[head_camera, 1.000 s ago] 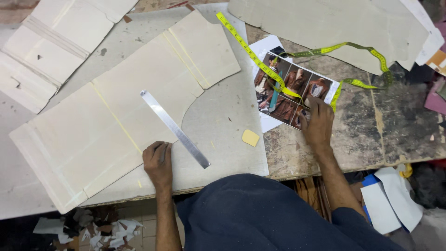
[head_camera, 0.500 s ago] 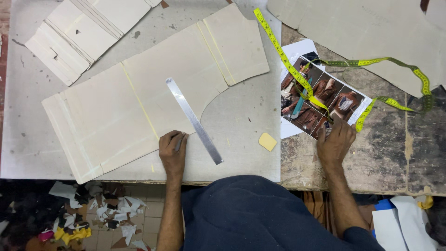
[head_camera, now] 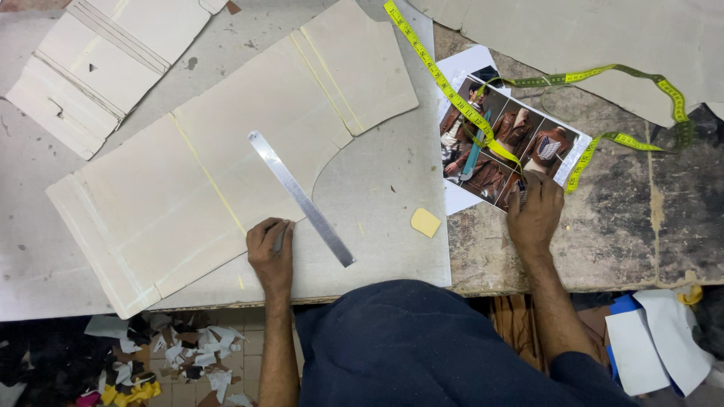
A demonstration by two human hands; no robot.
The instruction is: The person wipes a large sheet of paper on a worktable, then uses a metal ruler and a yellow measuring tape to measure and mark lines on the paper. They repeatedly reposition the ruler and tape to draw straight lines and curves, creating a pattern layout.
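A worn, stained counter fills the view from above, with a large grey board laid over its left part and paper scraps strewn on the floor below its front edge. On the board lies a big cream cardboard pattern piece with a curved cut-out edge, and a steel ruler rests slantwise across it, running down to the right. The left hand sits on the lower edge of the pattern just beside the ruler's lower half, its grip closed narrowly around a small thin marking tool, too small to tell which kind. A little yellow chalk piece lies loose on the board to the right of the ruler. The right hand presses on the near corner of a printed photo sheet of brown jackets; its fingers curl down onto the paper, holding nothing. A yellow measuring tape trails across the sheet. A second folded pattern piece lies at the upper left.
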